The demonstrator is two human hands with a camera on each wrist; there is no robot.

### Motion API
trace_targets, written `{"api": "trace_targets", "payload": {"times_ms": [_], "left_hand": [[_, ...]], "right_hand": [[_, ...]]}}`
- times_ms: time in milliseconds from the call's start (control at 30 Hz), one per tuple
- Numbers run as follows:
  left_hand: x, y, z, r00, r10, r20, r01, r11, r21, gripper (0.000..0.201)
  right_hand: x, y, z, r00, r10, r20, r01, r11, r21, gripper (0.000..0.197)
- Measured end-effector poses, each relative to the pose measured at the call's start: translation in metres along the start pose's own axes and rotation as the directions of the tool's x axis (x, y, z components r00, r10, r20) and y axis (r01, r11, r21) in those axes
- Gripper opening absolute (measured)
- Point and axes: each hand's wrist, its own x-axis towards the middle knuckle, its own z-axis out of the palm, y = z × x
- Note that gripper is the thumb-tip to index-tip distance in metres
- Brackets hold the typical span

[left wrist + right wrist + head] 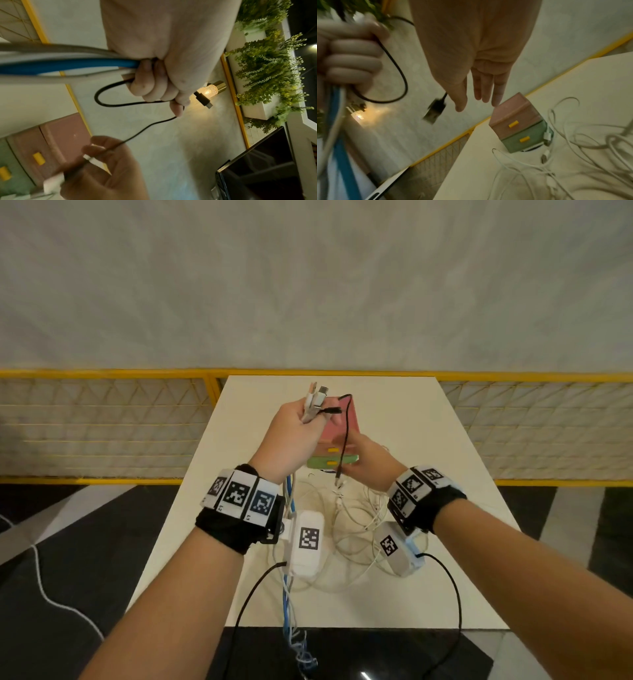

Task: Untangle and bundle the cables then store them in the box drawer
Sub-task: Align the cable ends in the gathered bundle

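Cables [356,518] tangled white across a cream table [428,577], just at 6 o'clock of a small box [518,125] with pink drawer over green, both shut. Grey wall and yellow-framed mesh fence [102,422] beyond. Only from the wrist views: lit lamp [212,88], green plants [267,70], dark screen [260,169]. Left hand [291,436] raised, fisted around blue, white and black cable ends. Right hand [481,75] at 3 o'clock of it, fingers straight and spread, black cable [346,436] running across them, plug [435,112] dangling.
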Motion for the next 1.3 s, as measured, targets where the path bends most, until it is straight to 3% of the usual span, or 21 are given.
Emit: {"api": "trace_targets", "payload": {"times_ms": [67, 167, 233, 300, 367, 467, 500, 567, 633, 700, 767, 867, 1000, 1133, 1300], "left_hand": [[-0.001, 0.000, -0.002, 0.999, 0.000, 0.043, -0.001, 1.000, 0.023, 0.029], [-0.004, -0.005, -0.007, 0.995, -0.029, 0.096, 0.022, 0.997, 0.071, 0.030], [-0.009, -0.008, -0.008, 0.989, -0.058, 0.135, 0.047, 0.996, 0.082, 0.040], [-0.014, -0.008, -0.005, 0.986, -0.094, 0.138, 0.087, 0.994, 0.062, 0.044], [-0.016, -0.010, -0.002, 0.992, -0.106, 0.066, 0.108, 0.993, -0.038, 0.029], [-0.016, -0.010, -0.002, 0.991, -0.133, -0.032, 0.125, 0.977, -0.171, 0.028], [-0.018, -0.008, -0.003, 0.992, -0.129, -0.005, 0.125, 0.969, -0.211, 0.036], [-0.026, 0.000, -0.001, 0.991, -0.094, 0.097, 0.115, 0.961, -0.250, 0.052], [-0.034, 0.011, 0.004, 0.987, -0.011, 0.160, 0.042, 0.980, -0.195, 0.055], [-0.039, 0.018, 0.012, 0.975, 0.063, 0.211, -0.027, 0.986, -0.167, 0.054], [-0.040, 0.022, 0.020, 0.964, 0.127, 0.233, -0.097, 0.986, -0.135, 0.055], [-0.041, 0.028, 0.026, 0.966, 0.167, 0.196, -0.164, 0.986, -0.033, 0.054], [-0.043, 0.042, 0.025, 0.988, 0.144, 0.062, -0.135, 0.982, -0.131, 0.068], [-0.048, 0.053, 0.023, 0.991, 0.137, -0.011, -0.136, 0.969, -0.204, 0.071], [-0.055, 0.064, 0.028, 0.991, 0.127, -0.040, -0.133, 0.963, -0.236, 0.067]], "right_hand": [[-0.004, 0.000, 0.002, 0.997, 0.037, -0.074, -0.031, 0.996, 0.086, 0.056], [-0.014, -0.008, -0.008, 0.992, -0.014, -0.129, 0.047, 0.964, 0.260, 0.075], [-0.024, -0.021, -0.019, 0.981, -0.109, -0.159, 0.153, 0.942, 0.299, 0.069], [-0.035, -0.038, -0.028, 0.968, -0.206, -0.146, 0.233, 0.951, 0.203, 0.050], [-0.045, -0.045, -0.033, 0.975, -0.214, -0.069, 0.216, 0.976, 0.032, 0.039], [-0.062, -0.042, -0.035, 0.967, -0.143, 0.211, 0.192, 0.954, -0.232, 0.033], [-0.068, -0.042, -0.035, 0.954, -0.113, 0.277, 0.201, 0.928, -0.314, 0.035], [-0.078, -0.044, -0.036, 0.959, -0.093, 0.268, 0.184, 0.923, -0.337, 0.052], [-0.082, -0.056, -0.035, 0.970, -0.169, 0.174, 0.201, 0.961, -0.188, 0.055], [-0.083, -0.072, -0.032, 0.963, -0.235, 0.131, 0.229, 0.971, 0.061, 0.040], [-0.084, -0.087, -0.031, 0.959, -0.254, 0.123, 0.228, 0.954, 0.193, 0.026], [-0.089, -0.099, -0.028, 0.970, -0.200, 0.135, 0.141, 0.923, 0.358, 0.017], [-0.105, -0.091, -0.008, 0.985, -0.146, 0.094, 0.074, 0.842, 0.534, 0.019], [-0.115, -0.065, 0.002, 0.986, -0.162, 0.029, 0.142, 0.927, 0.347, 0.021], [-0.118, -0.031, 0.003, 0.982, -0.175, 0.066, 0.179, 0.982, -0.064, 0.013]]}}
